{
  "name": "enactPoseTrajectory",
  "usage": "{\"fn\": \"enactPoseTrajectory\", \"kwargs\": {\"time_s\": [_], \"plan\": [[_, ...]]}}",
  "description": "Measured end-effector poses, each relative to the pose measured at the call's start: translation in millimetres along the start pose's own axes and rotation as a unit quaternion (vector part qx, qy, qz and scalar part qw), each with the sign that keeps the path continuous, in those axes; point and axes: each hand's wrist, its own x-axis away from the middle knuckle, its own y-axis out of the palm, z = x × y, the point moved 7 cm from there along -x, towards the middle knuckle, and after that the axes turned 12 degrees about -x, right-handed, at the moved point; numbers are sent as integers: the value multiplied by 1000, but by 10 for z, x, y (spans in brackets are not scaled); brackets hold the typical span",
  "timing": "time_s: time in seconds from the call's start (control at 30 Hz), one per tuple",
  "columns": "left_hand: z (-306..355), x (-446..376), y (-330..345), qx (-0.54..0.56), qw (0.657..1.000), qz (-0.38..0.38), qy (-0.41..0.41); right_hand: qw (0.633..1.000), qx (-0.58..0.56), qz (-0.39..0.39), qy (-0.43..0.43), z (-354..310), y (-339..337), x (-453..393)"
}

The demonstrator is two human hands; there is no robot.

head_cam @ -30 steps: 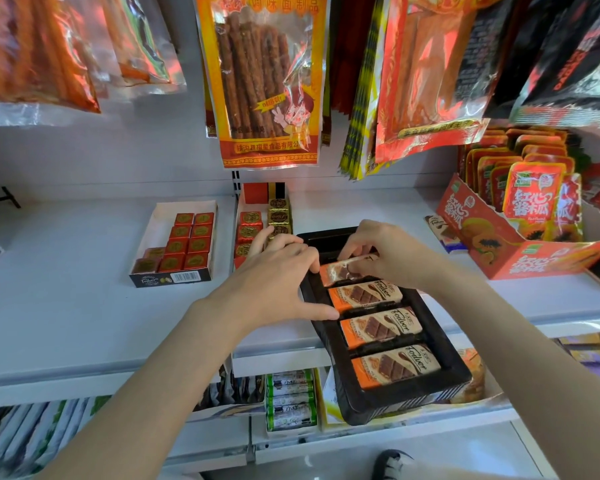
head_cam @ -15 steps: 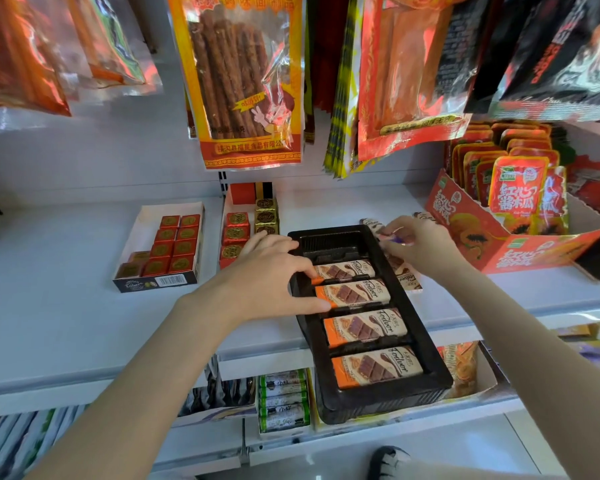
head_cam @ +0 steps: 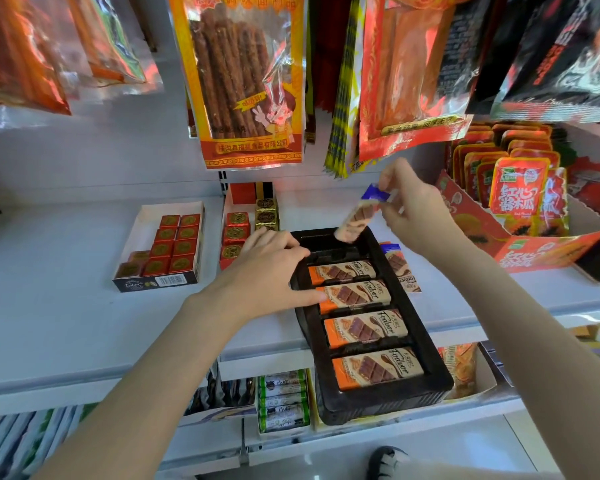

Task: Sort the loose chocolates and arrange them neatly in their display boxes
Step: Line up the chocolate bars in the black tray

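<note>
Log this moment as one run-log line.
right hand pinches blue-ended bar above black tray | left hand rests on tray edge | four orange bars seated

My right grip pinches a blue-ended bar by its top end; the bar hangs tilted over the tray's empty far slots. My left grip rests on the tray's left rim, its straight fingers touching the second of four orange bars. Another blue bar lies on the shelf just beside the tray's right wall. Two boxes of red squares sit to the left.
</note>
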Motion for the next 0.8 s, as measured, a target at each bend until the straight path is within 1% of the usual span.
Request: {"fn": "enactPoseTrajectory", "kwargs": {"time_s": [0.07,0.17,0.27,0.43,0.57,0.63,0.7,0.77,0.8], "plan": [[5,2,5,1,1000,4,0,998,42,-44,-36,-70,96,14],[13,11,14,6,1000,7,4,991,58,-101,-62,-106,239,19],[38,16,10,7,1000,9,11,990,60,-116,-60,-132,365,-26],[66,25,-8,-1,999,29,19,994,3,-101,-29,-131,647,-95],[85,38,-8,-9,999,41,30,987,14,-161,-22,-131,867,-38],[82,33,-9,-13,999,43,31,985,7,-172,-21,-156,860,2],[82,26,-20,-19,998,42,32,987,-19,-158,17,-118,705,31],[86,20,-30,-16,999,36,32,993,-10,-90,70,31,390,25],[89,13,-34,-12,999,33,32,995,19,-44,85,132,200,21]]}}
